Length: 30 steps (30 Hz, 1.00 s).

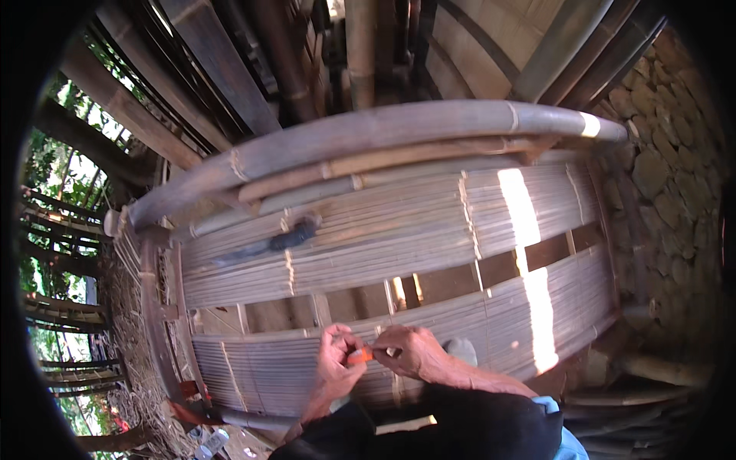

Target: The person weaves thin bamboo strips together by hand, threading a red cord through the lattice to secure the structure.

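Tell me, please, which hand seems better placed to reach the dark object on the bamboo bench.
Probably the left hand: it is nearer than the right hand to the dark object, which lies forward and leftward of both. Both hands are at the small orange piece.

We face the surface [414, 230], with a rail [383, 128] along its far edge. Toward its far left corner lies a tool [295, 235]. Our left grip [340, 363] and right grip [406, 353] meet over the near edge, a piece [358, 356] between them. Stones [652, 172] lie beyond the right edge.
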{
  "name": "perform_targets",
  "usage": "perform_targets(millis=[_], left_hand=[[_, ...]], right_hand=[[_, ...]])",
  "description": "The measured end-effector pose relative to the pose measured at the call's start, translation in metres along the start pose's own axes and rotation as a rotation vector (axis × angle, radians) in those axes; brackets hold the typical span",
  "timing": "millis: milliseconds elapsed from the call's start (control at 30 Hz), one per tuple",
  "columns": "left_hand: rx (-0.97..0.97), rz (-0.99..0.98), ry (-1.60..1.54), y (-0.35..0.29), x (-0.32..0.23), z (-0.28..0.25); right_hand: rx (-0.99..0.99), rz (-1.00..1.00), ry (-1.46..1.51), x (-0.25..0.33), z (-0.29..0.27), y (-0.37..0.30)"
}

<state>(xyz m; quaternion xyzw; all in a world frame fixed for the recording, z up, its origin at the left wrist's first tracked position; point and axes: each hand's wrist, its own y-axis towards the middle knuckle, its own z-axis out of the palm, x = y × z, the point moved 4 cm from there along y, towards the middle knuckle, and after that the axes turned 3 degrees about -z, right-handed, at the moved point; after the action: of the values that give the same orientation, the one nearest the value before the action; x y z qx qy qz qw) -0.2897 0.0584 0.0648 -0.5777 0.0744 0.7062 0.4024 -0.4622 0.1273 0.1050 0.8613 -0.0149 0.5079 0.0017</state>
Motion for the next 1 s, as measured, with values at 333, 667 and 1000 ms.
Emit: perform_targets(millis=[333, 667, 1000], left_hand=[[-0.007, 0.05, -0.037, -0.003, 0.024, -0.009], [0.082, 0.115, -0.042, 0.021, 0.038, -0.019], [-0.103, 0.006, 0.092, 0.121, 0.022, -0.061]], right_hand=[[0.013, -0.003, 0.017, -0.014, 0.013, -0.003], [-0.163, 0.156, 0.32, -0.006, -0.026, 0.003], [0.131, -0.499, 0.82, 0.202, -0.158, 0.06]])
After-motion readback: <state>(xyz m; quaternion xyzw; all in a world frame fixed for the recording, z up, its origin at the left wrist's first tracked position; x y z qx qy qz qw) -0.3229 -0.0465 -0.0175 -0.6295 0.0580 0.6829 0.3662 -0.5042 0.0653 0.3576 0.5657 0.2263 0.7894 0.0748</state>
